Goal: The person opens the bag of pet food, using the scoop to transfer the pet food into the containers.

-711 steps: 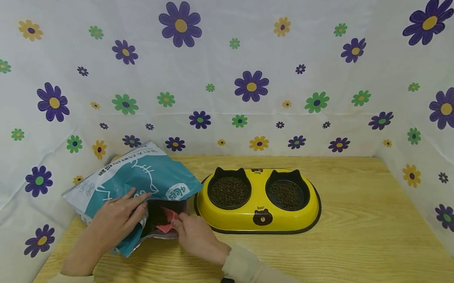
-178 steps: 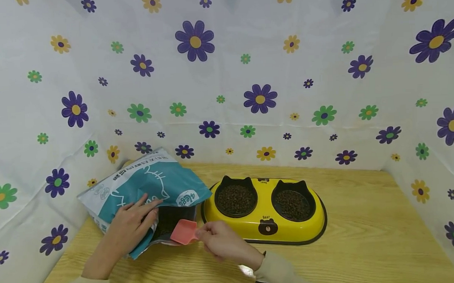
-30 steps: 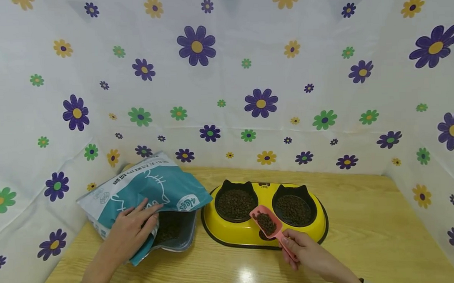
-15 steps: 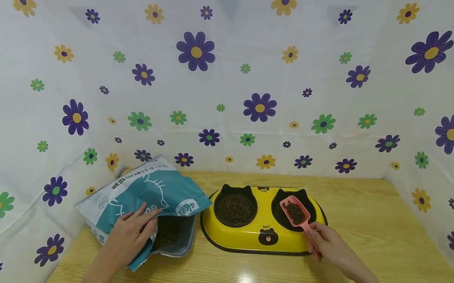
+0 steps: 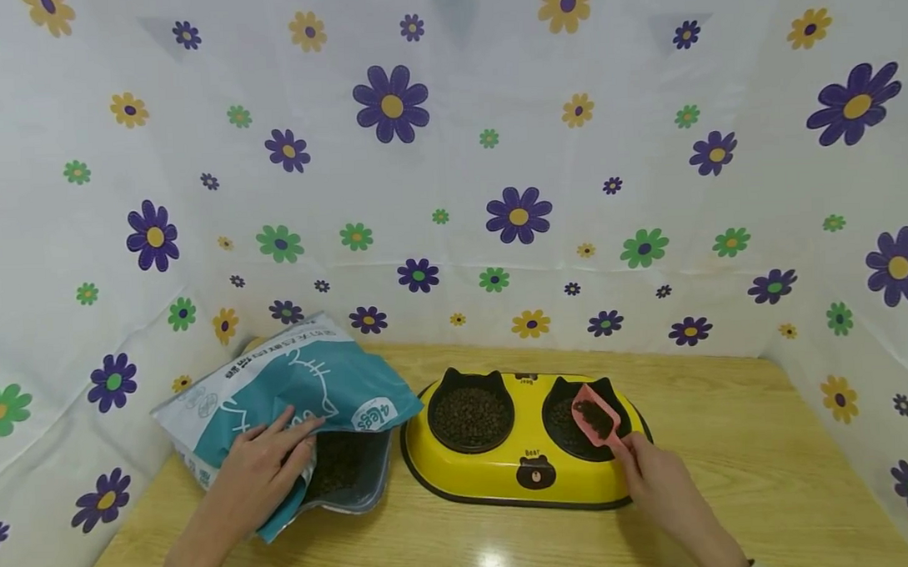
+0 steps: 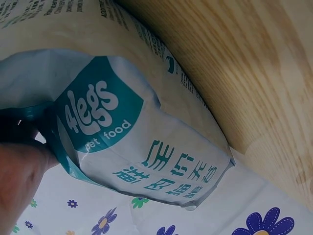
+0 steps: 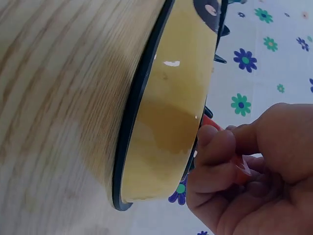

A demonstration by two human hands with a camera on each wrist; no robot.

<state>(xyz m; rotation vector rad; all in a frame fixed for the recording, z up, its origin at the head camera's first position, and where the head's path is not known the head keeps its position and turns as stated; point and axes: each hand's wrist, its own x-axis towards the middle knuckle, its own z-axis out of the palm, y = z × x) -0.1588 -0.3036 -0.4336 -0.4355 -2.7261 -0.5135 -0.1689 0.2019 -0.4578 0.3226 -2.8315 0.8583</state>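
Observation:
My right hand (image 5: 667,485) grips the handle of a pink scoop (image 5: 606,392), tilted over the right black bowl (image 5: 560,426). Brown kibble (image 5: 592,419) lies in the scoop. In the right wrist view, curled fingers (image 7: 215,166) hold the handle; the scoop's head is hidden. At left, my left hand (image 5: 254,474) holds back the folded mouth of a teal and white pet food bag (image 5: 352,370), its thumb hidden in the head view. Dark kibble shows inside the bag's opening. The left wrist view shows the bag's printed side (image 6: 146,127) beside that hand.
A yellow double feeder stand (image 5: 468,479) with a bear picture holds both bowls. The left black bowl (image 5: 469,416) contains kibble. The wooden table (image 5: 730,441) meets flower-patterned white cloth (image 5: 450,167) at the back and sides.
The scoop came out of the bag loaded, moved right across the feeder, and now tips over the right bowl. The right bowl looks fuller than at first. The left hand stays on the bag.

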